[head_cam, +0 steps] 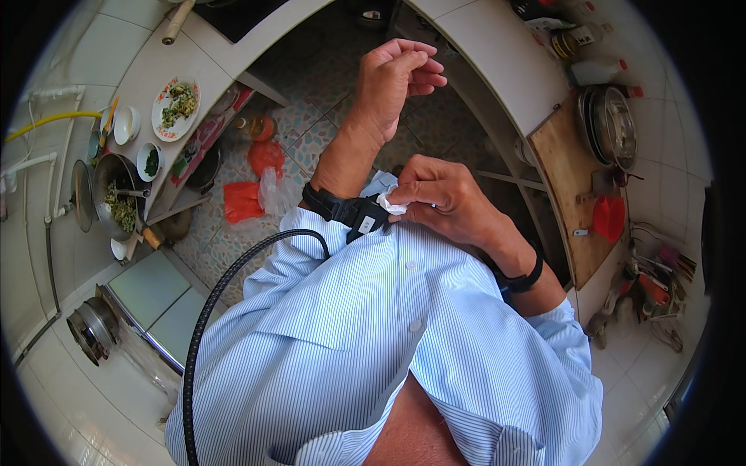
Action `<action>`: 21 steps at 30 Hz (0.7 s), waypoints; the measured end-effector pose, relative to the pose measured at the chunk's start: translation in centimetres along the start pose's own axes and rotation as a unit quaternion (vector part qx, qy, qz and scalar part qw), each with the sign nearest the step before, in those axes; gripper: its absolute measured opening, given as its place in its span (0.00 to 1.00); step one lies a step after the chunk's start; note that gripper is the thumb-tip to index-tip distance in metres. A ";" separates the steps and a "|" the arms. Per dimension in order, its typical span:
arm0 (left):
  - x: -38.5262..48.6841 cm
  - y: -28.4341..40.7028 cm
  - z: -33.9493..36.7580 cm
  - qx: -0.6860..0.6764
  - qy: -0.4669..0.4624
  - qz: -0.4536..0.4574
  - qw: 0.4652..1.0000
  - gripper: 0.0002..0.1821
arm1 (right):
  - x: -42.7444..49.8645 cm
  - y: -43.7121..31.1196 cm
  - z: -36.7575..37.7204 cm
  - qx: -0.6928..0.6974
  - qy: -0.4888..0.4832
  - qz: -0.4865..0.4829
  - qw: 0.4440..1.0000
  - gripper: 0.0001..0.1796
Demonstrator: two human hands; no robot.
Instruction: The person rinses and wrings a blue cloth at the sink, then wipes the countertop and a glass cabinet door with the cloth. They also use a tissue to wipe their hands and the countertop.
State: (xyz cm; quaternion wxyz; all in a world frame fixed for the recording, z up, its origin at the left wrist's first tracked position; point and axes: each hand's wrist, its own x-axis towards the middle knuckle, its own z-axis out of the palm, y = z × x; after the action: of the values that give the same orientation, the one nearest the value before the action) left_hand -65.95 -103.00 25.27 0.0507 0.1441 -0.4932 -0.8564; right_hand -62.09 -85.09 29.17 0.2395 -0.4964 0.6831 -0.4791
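Observation:
My left hand (402,67) is raised above the floor, its fingers loosely bent and slightly apart, holding nothing. A black strap (327,205) circles my left forearm, with a black module (367,220) attached; its small label bears writing. My right hand (440,195) pinches a crumpled white tissue (393,204) between thumb and fingers, against or just beside the module. Whether the tissue touches it I cannot tell. On my right wrist sits another black band (527,274). Both hands are in front of my striped shirt (349,326).
On the left counter are a flowered plate (176,110) of food, a white bowl of greens (150,162) and a wok (119,198). Red bags (242,201) and an oil bottle (256,127) are on the floor. A wooden board (559,169) and metal basins (612,128) stand right. A braided cable (201,326) runs beside me.

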 end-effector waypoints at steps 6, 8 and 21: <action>0.6 0.5 -1.0 -0.006 -0.023 0.010 1.000 0.14 | -0.1 1.0 -1.1 0.060 0.023 0.015 0.998 0.17; 0.8 1.0 -1.5 -0.003 -0.061 0.022 0.998 0.14 | -0.2 1.6 -1.8 0.121 0.075 0.089 0.986 0.15; -0.3 -1.9 -1.8 0.092 -0.143 -0.146 0.975 0.21 | 1.7 7.2 -2.7 0.123 0.353 0.185 0.909 0.28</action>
State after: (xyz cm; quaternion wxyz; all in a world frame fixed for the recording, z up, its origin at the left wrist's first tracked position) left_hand -65.00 -103.51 22.87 -0.1592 0.0949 -0.5454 -0.8174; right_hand -68.18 -85.17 24.14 0.1263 -0.1263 0.7384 -0.6503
